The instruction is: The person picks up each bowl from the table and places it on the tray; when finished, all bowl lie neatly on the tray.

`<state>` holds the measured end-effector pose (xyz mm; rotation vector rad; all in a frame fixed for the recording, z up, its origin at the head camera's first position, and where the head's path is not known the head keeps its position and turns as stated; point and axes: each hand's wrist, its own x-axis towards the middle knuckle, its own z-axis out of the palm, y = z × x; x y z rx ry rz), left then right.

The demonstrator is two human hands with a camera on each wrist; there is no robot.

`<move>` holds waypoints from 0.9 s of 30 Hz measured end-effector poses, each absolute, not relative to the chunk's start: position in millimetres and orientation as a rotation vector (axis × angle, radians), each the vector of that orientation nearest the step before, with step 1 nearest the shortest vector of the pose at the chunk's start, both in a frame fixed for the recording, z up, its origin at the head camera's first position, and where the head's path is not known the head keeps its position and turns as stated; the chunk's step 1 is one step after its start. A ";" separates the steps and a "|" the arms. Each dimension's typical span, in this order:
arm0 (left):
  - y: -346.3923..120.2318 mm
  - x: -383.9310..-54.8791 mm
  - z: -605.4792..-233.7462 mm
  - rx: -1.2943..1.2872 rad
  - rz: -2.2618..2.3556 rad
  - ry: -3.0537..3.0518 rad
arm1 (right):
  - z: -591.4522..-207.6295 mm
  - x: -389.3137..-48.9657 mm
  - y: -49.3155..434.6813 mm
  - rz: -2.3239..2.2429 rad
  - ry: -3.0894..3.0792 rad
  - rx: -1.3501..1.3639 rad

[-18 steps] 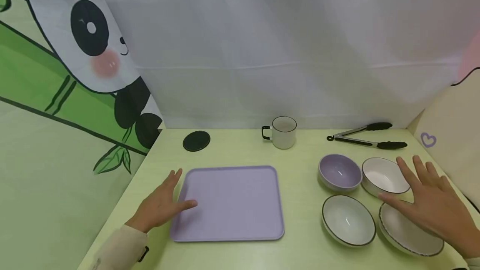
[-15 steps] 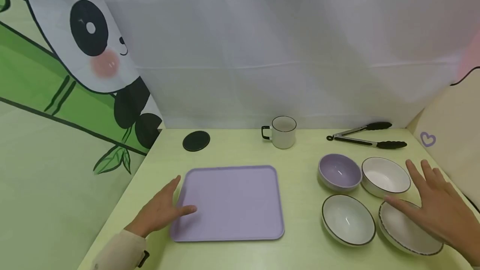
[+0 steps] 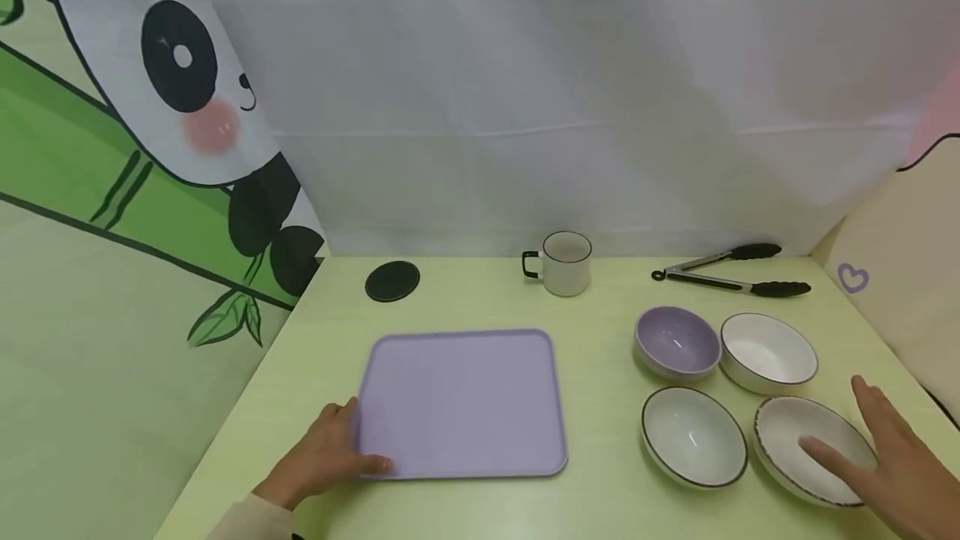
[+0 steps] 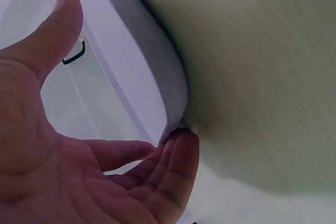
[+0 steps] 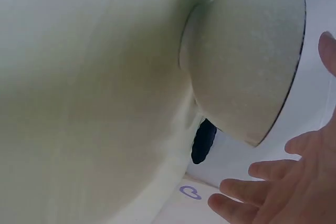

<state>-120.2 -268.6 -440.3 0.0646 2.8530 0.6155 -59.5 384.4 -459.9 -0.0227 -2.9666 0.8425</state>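
Observation:
My left hand (image 3: pixel 318 454) is at the left edge of the lavender tray (image 3: pixel 461 407), its thumb over the near left corner. In the left wrist view, the curled fingers of the left hand (image 4: pixel 100 166) meet the tray (image 4: pixel 131 61) at its corner, while the thumb lies along its upper side. My right hand (image 3: pixel 896 469), fingers spread, overlaps the right side of a shallow white bowl with a speckled dark rim (image 3: pixel 798 444). The right wrist view shows the right hand's fingers (image 5: pixel 262 182) apart from that bowl (image 5: pixel 247 56).
A white bowl (image 3: pixel 693 437), a purple bowl (image 3: pixel 677 342) and another white bowl (image 3: pixel 768 348) cluster beside the speckled one. Black-handled tongs (image 3: pixel 731 273) lie behind them. A white mug (image 3: pixel 566 265) and a black round coaster (image 3: pixel 392 282) stand near the back wall.
My left hand has come down and toward me onto the tray's left edge. The right hand has drawn back toward the near right, uncovering more of the speckled bowl.

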 end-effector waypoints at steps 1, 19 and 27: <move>-269.0 -118.5 -442.5 0.065 0.607 2.859 | -462.4 -58.1 384.1 0.855 -2.975 -0.023; -265.7 -106.6 -451.8 0.028 0.618 2.887 | -491.6 -51.2 384.2 0.901 -2.875 0.075; -267.1 -104.9 -447.6 0.020 0.572 2.906 | -485.6 -52.7 377.0 0.897 -2.814 0.008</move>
